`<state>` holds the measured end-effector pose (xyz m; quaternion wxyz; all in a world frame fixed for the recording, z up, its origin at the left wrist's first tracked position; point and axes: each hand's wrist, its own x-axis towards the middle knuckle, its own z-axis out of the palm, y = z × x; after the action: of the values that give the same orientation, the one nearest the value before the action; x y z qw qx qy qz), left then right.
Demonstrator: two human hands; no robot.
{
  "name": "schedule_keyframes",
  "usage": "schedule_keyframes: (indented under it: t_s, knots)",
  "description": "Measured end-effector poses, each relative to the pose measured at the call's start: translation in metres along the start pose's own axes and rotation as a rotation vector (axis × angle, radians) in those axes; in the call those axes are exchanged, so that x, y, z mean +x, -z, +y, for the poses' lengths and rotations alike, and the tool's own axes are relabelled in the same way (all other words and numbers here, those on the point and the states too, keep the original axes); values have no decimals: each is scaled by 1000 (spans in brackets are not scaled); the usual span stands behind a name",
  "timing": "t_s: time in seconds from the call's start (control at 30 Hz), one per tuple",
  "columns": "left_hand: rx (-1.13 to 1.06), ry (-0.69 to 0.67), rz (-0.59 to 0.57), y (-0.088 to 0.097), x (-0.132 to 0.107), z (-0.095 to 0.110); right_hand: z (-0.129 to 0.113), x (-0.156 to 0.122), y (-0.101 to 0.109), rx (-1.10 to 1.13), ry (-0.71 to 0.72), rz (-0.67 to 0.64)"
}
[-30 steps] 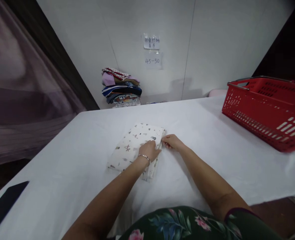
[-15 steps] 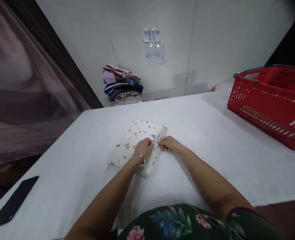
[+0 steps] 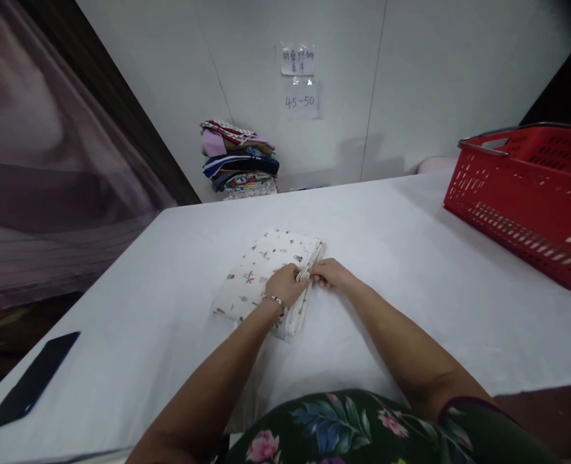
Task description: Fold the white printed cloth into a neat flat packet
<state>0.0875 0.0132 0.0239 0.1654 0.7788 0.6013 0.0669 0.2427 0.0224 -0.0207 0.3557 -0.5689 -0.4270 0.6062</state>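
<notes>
A folded white cloth (image 3: 256,258) with small brown and grey prints lies flat on the white-covered table (image 3: 377,225). Its layered folded edge faces right. My left hand (image 3: 287,283), with a bracelet at the wrist, rests over that edge, thumb and fingers closed on the layers. From the right side my right hand (image 3: 331,273) pinches the same edge, its fingers curled together. The two hands almost meet at the fold. Part of the near edge is hidden behind my left wrist.
A red plastic basket (image 3: 522,206) stands on the table at the right. A stack of folded fabrics (image 3: 240,158) is beyond the far edge, by the wall. At the left front lies a dark flat object (image 3: 34,380). A curtain (image 3: 63,161) hangs at left.
My left hand has shifted slightly right, closer to my right hand, and now grips the folded edge. The cloth stays in about the same place; the view tilts slightly.
</notes>
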Motion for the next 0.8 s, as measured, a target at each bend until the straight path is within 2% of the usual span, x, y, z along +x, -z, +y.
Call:
schedule_keyframes:
  t_s: [0.2,0.5,0.63,0.8]
  knots:
    - [98,-3,-13,-2,6,1,-5,-6,-1,11,-23,-14]
    - [-118,54,-58,7,14,-10,-5,-6,5,-4,-35,-36]
    - [-151,59,-64,6,14,-10,-4,-6,-2,8,-49,-75]
    - [-173,63,-60,7,13,-9,-1,-4,-10,-1,-34,-12]
